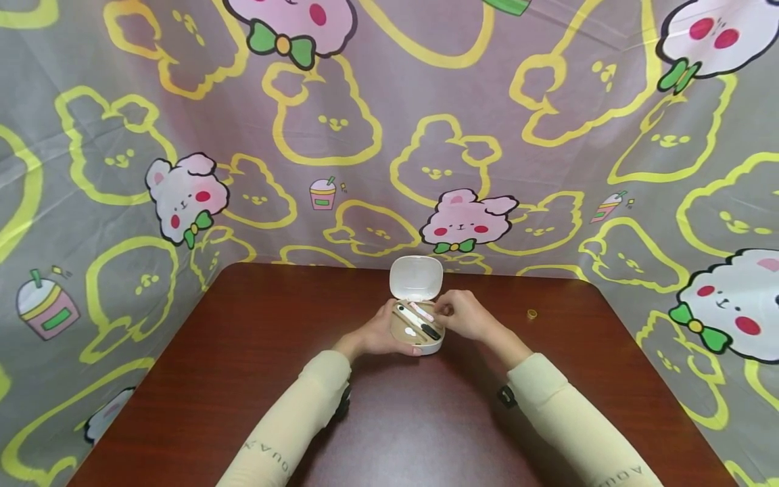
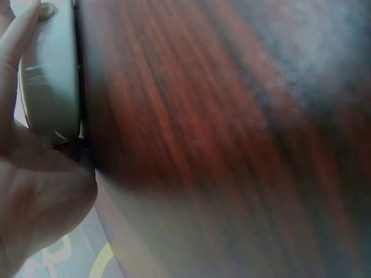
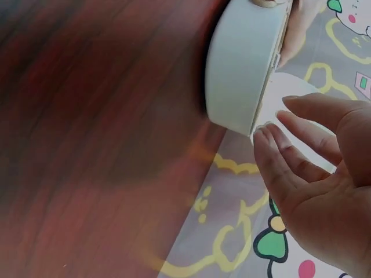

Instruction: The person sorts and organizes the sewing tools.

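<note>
A white case (image 1: 431, 349) stands on the table, its hinged lid (image 1: 416, 276) raised at the back. My left hand (image 1: 380, 331) grips the left side, with the thumb along the front wall, where the left wrist view shows a round button (image 2: 46, 10). Inside, a tan insert holds a white stick with a black end (image 1: 430, 331), a slim pinkish stick (image 1: 420, 310) and a small white piece (image 1: 410, 332). At the case's right rim is my right hand (image 1: 465, 314). In the right wrist view its fingers (image 3: 278, 165) bend loosely, thumb apart, nothing between them.
Off to the right on the brown table (image 1: 255, 379) lies a small yellow ring-shaped thing (image 1: 532, 314). A grey cloth (image 1: 377, 135) printed with cartoon animals hangs around the table's back and sides. Dark wrist bands (image 1: 506, 396) show under the sleeves.
</note>
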{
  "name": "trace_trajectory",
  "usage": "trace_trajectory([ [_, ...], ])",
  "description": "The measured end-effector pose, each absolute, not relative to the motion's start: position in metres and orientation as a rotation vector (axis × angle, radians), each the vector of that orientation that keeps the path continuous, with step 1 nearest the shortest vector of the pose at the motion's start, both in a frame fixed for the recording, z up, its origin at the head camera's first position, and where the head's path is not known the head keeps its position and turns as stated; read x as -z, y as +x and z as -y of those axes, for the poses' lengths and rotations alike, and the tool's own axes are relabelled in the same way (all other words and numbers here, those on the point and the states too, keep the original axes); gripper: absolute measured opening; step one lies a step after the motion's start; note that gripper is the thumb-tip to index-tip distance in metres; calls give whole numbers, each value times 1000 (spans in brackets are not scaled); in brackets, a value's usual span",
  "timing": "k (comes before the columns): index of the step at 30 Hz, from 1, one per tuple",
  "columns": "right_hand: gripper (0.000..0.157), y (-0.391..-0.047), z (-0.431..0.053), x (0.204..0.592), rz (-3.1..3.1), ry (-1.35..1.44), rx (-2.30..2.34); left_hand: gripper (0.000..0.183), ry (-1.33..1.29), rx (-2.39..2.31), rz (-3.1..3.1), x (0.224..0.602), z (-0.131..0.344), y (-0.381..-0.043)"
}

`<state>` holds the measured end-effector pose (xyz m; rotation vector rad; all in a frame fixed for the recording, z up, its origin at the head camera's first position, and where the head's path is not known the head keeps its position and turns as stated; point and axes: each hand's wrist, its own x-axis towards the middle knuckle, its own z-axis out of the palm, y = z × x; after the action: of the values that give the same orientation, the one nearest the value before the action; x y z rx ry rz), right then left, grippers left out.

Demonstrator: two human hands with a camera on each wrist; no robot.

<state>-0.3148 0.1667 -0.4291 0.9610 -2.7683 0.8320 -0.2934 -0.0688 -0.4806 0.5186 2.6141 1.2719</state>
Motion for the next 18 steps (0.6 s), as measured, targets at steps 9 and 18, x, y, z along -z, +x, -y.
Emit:
trace_trajectory([
  [9,6,-309,-183,435,2817,968,-816,117,534,-1289,-2614,484,69,-293],
  [18,10,-308,-207,437,2849,904,-798,113,572,-1393,-2565,484,69,-294],
])
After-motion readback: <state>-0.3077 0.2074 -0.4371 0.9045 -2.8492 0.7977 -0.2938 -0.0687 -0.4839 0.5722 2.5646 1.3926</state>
